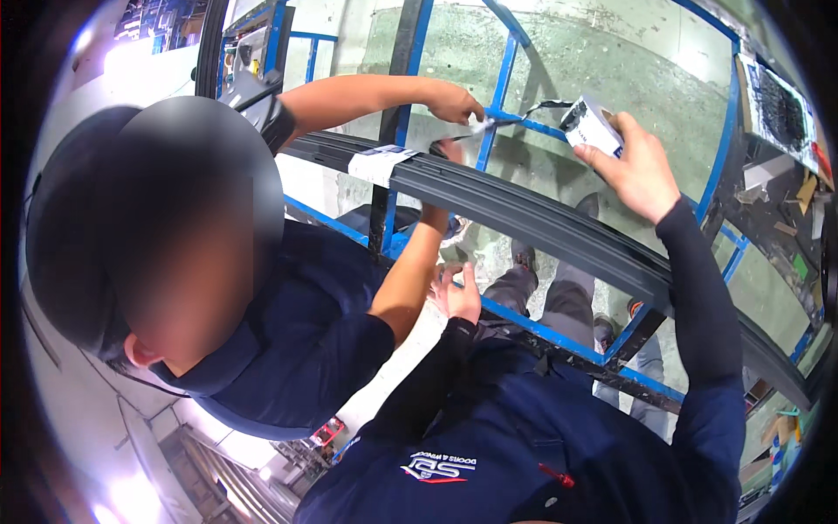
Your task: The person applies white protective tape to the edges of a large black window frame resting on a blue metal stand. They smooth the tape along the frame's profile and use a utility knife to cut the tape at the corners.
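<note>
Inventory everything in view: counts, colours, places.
Roll: one, white and dark, in right hand
Strip: one, dark and whitish, from roll toward coworker's hands
Long profiles: several, black, across middle
Wrap: one, white, on profiles
Metal bars: several, blue, around profiles
Legs: several, grey, among bars
Scraps: several, mixed, right edge
Floor: one, greenish, below
Coworker: one, dark clothing, left
Right hand: one, bare, upper right
Left hand: one, bare, centre
Own sleeves: two, dark, below
</note>
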{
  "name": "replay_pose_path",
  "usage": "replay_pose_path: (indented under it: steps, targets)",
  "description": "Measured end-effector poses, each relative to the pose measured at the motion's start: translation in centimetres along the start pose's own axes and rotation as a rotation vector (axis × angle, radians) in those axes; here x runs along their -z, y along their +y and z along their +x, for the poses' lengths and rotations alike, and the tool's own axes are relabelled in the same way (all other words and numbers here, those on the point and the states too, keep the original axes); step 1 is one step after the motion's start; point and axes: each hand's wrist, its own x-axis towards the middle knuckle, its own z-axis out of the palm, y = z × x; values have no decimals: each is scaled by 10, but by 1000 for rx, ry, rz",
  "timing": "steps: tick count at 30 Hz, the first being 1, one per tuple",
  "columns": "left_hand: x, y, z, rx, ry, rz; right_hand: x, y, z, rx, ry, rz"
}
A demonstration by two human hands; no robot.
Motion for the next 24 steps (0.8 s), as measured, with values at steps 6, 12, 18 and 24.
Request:
replay_pose_path:
  steps: [6, 12, 18, 24]
  targets:
    - [-15, 4, 5, -15, 84, 95, 19, -24, -18, 108, 117, -87]
    - [-16, 4, 3, -130, 191, 162, 19, -21, -21, 151, 162, -45]
    - [-16, -1, 3, -113, 172, 194, 16, -18, -21, 98, 111, 26]
    - [-8, 7, 3, -82, 99, 203, 16, -19, -21, 124, 117, 52]
